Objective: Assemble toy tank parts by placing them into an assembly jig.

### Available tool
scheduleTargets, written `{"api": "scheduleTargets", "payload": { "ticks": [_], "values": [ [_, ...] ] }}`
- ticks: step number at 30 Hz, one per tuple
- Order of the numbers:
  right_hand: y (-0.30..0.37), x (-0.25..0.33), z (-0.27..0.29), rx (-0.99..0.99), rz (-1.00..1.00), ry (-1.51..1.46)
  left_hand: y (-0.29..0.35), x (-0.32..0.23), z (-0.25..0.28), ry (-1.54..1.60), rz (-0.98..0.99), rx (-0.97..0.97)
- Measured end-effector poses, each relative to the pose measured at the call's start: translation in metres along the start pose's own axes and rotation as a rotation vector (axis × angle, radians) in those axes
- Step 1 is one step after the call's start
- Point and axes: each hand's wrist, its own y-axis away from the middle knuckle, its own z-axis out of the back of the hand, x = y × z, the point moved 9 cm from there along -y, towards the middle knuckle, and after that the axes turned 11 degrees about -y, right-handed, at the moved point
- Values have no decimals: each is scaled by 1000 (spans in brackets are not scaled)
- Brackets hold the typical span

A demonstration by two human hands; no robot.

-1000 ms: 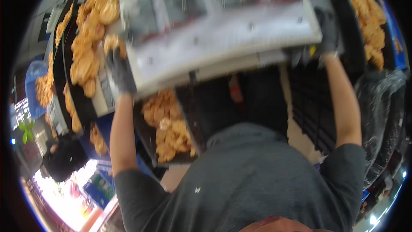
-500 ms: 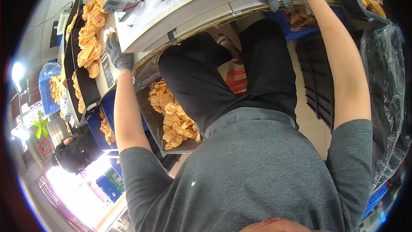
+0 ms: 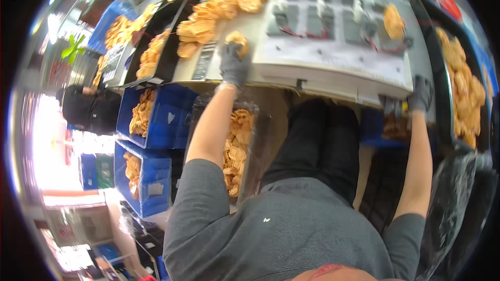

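My left hand [image 3: 235, 67], in a grey glove, grips a tan-orange moulded part [image 3: 237, 40] over the left side of the white worktable [image 3: 255, 34]. The pile of similar parts [image 3: 200, 23] lies just beyond it. To its right stands a white fixture board [image 3: 333, 54] with several grey blocks and red and black wires. One tan-orange part [image 3: 394, 22] sits on the rightmost block. My right hand [image 3: 421, 94], also gloved in grey, is at the table's front right edge; its fingers are blurred. Close beside it, below the edge, is a small yellow item [image 3: 404, 105].
A black tray [image 3: 442, 80] of parts stands at the right. Blue bins [image 3: 156, 148] with parts are at the left, and a lined box [image 3: 252, 151] of parts is beside my legs. Clear plastic sheeting [image 3: 448, 198] hangs at lower right. A person in black [image 3: 94, 109] is far left.
The view has swung, bringing more of the table and fixture into sight. My left hand still holds a part; my right hand stays near the front right edge.
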Motion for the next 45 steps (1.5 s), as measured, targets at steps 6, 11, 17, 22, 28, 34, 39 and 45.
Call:
{"api": "scheduleTargets", "payload": {
  "ticks": [6, 11, 17, 22, 28, 34, 39, 45],
  "values": [
    [-4, -5, 8, 29, -56, -91, -9, 9, 64, -198, 4, -165],
    [-5, 19, 14, 132, 21, 110, -55, 9, 35, -258, 371, 432],
    [-7, -2, 21, -99, -99, -208, -66, 16, -7, -434, 354, 823],
    [-4, 33, 88, -450, -368, -1071, -58, 70, 13, 765, 755, 507],
    [-9, 255, 80, 150, 160, -1236, -91, -32, 71, 1973, 746, 83],
    [-6, 308, 34, 200, 170, -1383, -109, -141, 72, 1643, 614, 157],
    [0, 292, 5, 410, 19, -1662, -147, -211, 47, 865, 50, -11],
    [-3, 298, 9, 429, 4, -1681, -149, -250, 19, 421, -175, 16]
  ]
}}
